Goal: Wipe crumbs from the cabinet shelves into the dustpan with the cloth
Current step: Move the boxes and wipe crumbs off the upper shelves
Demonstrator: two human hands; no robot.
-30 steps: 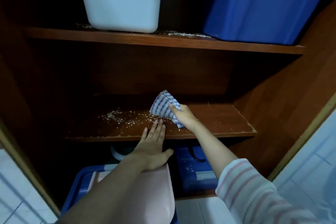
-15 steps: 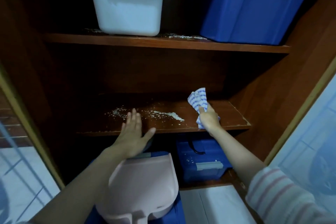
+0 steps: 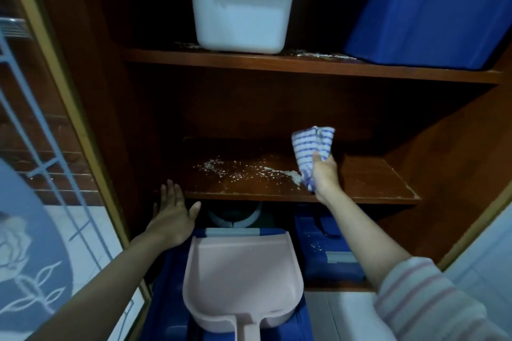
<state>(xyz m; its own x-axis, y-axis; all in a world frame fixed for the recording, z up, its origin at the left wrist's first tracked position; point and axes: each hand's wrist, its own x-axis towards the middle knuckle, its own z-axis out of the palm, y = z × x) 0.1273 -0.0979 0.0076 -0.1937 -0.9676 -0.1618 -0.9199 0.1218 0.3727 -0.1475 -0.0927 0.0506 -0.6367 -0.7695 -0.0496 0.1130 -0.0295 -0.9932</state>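
- The right hand [image 3: 324,177] grips a bunched blue-and-white checked cloth [image 3: 311,147], fingers curled round its lower part. The cloth's free end stands above the knuckles and its bottom edge meets the brown wooden middle shelf [image 3: 374,183].
- Just left of that hand, touching the cloth's lower edge, lies a small heap of pale crumbs [image 3: 293,174]. A thinner scatter trails on leftward across the board. The board right of the hand looks nearly bare, so that stretch seems done.
- The left hand [image 3: 173,213] is flat and spread, holding nothing, fingertips up at the left end of the shelf's front edge. Whether they touch the wood cannot be told.
- The pink plastic dustpan [image 3: 241,279] lies just right of and below the left hand, on a dark blue plastic lid [image 3: 173,285]. Neither hand holds it, and its tray shows no crumbs.
- Judged from this, the task is early: nothing has reached the pan, and the middle shelf is about half gathered.
- Well above both hands, the brown wooden upper shelf [image 3: 277,62] carries a line of white crumbs [image 3: 324,55] between a white plastic tub with a yellow-green lid [image 3: 241,16] and a large blue plastic bin [image 3: 432,8]. That shelf looks untouched.
- A few specks lie on the small blue plastic box [image 3: 318,246] below the right forearm.
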